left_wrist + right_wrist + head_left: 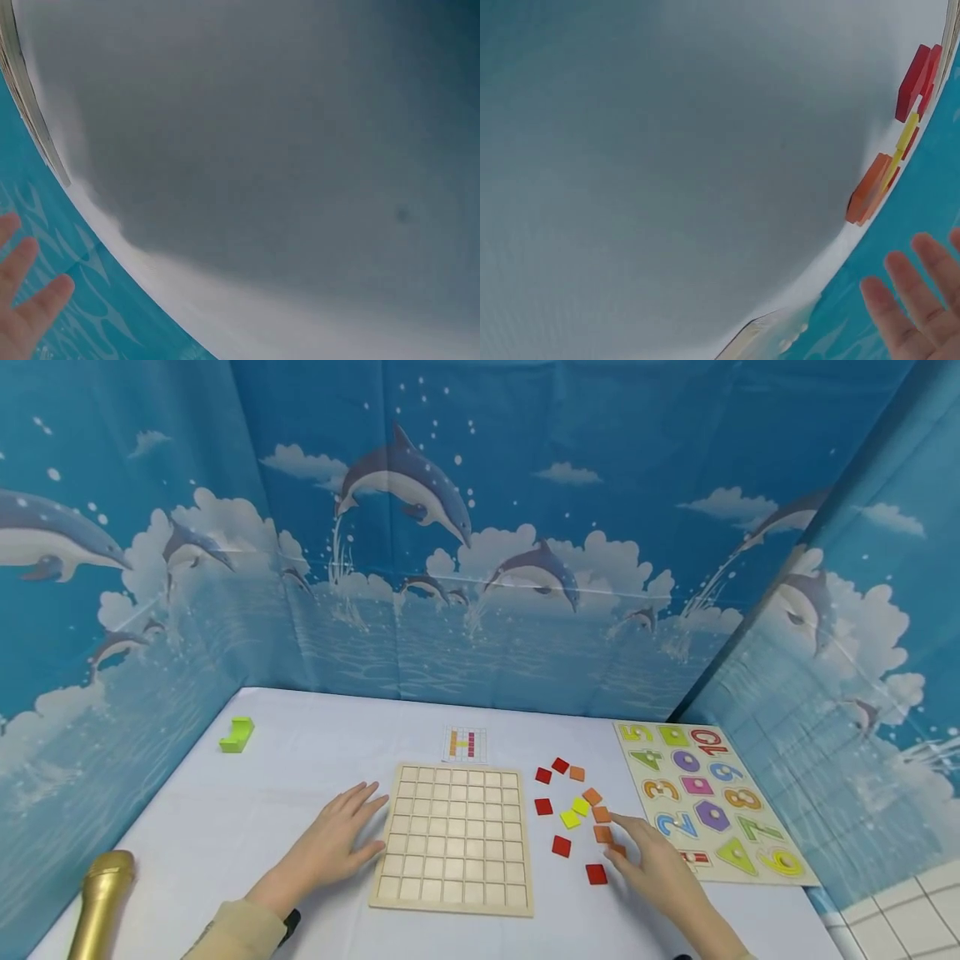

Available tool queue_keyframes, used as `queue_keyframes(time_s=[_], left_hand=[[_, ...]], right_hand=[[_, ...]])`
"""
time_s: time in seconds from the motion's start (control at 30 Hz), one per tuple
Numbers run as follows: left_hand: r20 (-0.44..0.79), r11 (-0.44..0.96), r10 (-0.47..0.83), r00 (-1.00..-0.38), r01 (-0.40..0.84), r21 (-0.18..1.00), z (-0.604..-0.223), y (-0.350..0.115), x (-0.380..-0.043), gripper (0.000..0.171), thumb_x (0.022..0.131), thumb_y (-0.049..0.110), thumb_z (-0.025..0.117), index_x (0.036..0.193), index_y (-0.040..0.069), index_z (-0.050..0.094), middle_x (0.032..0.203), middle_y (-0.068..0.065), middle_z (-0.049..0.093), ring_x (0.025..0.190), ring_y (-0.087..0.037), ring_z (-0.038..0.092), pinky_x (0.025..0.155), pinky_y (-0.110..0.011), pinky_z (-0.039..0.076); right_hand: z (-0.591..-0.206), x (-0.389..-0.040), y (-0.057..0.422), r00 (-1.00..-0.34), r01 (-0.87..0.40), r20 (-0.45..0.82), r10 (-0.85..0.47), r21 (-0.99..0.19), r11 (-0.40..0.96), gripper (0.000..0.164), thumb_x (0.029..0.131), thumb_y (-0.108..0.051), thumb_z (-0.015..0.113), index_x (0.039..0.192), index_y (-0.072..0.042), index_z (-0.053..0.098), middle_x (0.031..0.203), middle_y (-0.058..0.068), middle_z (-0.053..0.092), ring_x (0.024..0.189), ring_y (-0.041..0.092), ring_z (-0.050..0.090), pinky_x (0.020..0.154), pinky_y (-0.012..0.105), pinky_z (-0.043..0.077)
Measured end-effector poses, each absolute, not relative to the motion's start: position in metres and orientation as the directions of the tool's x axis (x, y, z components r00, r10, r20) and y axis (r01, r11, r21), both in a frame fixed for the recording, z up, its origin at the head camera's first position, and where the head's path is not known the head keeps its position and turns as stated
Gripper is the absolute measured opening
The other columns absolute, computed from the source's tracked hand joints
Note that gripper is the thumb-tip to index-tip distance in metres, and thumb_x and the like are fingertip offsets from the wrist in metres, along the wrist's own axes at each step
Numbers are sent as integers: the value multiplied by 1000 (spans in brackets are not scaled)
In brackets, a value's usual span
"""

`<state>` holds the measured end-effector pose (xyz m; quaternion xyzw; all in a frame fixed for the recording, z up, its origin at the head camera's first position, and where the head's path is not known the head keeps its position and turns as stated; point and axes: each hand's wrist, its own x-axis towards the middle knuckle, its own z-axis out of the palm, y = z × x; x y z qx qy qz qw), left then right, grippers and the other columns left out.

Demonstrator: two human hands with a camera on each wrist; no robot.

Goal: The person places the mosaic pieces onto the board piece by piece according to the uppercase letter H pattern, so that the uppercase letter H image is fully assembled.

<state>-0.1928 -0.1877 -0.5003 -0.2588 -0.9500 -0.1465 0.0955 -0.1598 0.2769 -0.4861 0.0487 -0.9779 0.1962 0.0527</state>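
Observation:
A pale wooden grid board (453, 839) with raised edges and square cells lies on the table. My left hand (333, 839), fingers spread, is at its left edge; in the left wrist view those fingers (46, 301) look straight. To the board's right are several red tiles (543, 807), several orange tiles (602, 814) and two yellow tiles (571, 819). My right hand (651, 862) is beside the orange column, thumb and forefinger apart. One orange tile is partly hidden by the thumb. The right wrist view shows straight fingers (907, 296) and tiles edge-on.
Behind the board lies a small pattern card (465, 745). A number-and-shape puzzle board (705, 810) is at the right. On the left are a green block (237, 735) and a gold microphone-like object (102, 902). A dolphin-print curtain (480, 635) surrounds the white table.

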Motion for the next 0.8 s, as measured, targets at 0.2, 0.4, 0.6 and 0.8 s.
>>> queue_keyframes(time_s=[0.2, 0.4, 0.6, 0.8], left_hand=[[220, 817, 489, -844, 532, 223, -496, -193, -193, 61, 89, 32, 71, 141, 6, 52, 150, -19, 46, 133, -40, 49, 107, -57, 44], [112, 820, 493, -863, 504, 270, -496, -195, -195, 63, 90, 34, 70, 141, 4, 50, 150, -19, 46, 132, -40, 50, 106, -56, 45], [3, 821, 501, -865, 477, 313, -500, -191, -196, 64, 92, 38, 68, 143, 5, 49, 151, -16, 45, 136, -39, 46, 110, -56, 40], [-28, 815, 514, -857, 478, 328, -501, -192, -196, 65, 91, 42, 67, 143, 7, 50, 150, -15, 46, 138, -39, 44, 112, -57, 38]], right_hand=[[-489, -169, 276, -999, -48, 41, -33, -449, 892, 50, 86, -18, 77, 129, -2, 60, 122, 17, 66, 106, 33, 65, 85, 48, 58], [-492, -175, 276, -998, 50, -51, 29, -473, 880, 44, 84, -12, 76, 124, 0, 62, 109, 14, 70, 100, 32, 67, 82, 45, 59], [-491, -178, 280, -993, 94, -112, 47, -468, 879, 37, 82, -8, 76, 115, 3, 64, 103, 12, 70, 96, 29, 67, 83, 46, 58], [-495, -181, 284, -986, 134, -154, 69, -466, 874, 29, 81, -8, 79, 103, 2, 65, 90, 5, 67, 81, 18, 61, 74, 39, 58]])
